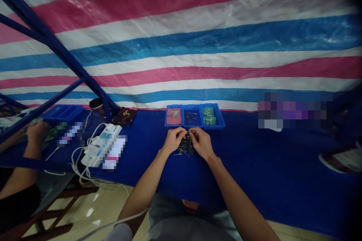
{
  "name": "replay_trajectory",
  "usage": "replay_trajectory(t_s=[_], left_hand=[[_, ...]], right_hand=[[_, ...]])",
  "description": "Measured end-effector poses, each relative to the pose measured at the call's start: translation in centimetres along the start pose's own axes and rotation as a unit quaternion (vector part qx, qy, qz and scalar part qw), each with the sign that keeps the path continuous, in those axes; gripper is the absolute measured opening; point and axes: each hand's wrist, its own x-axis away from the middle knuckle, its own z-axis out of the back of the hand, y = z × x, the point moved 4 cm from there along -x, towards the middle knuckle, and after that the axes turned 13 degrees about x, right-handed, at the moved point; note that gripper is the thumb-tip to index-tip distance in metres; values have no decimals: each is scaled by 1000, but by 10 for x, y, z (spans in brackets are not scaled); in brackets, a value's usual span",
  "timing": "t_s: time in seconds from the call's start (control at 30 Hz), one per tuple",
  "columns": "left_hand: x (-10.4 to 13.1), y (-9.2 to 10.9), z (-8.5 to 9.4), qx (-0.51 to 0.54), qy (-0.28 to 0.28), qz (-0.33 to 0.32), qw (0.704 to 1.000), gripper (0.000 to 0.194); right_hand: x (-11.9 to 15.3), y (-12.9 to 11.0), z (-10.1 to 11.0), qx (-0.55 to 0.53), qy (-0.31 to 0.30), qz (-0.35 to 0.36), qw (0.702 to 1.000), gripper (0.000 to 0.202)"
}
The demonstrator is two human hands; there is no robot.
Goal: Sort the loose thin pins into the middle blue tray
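My left hand [173,140] and my right hand [201,142] meet close together above the blue table, fingertips pinched nearly touching. Whatever sits between those fingertips is too small to make out. Directly under them lies a loose pile of thin, dark and brassy pin-like pieces [185,147]. Just beyond stand three joined blue bins. A flat pinkish-red item [173,116] fills the left bin [166,123]. In the middle bin [193,123] are several thin pins [191,115]. Green pieces resembling circuit boards [209,115] lie in the right bin [220,120].
White power strips with cables [97,148] lie to the left, near a brown packet [126,116] and a dark cup [96,103]. A blue metal frame [68,58] slants across the left. Another person's hand [38,130] works there. A striped sheet [181,45] hangs behind.
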Motion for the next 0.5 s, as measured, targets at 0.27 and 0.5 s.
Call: replay_trajectory(t_s=[0.27, 0.5], left_hand=[[0, -1, -2, 14, -15, 8, 1000, 31], [0, 0, -1, 14, -12, 12, 1000, 33]], right_hand=[[-2, 1, 0, -29, 3, 1, 1000, 20], [-1, 3, -1, -25, -17, -9, 1000, 33]])
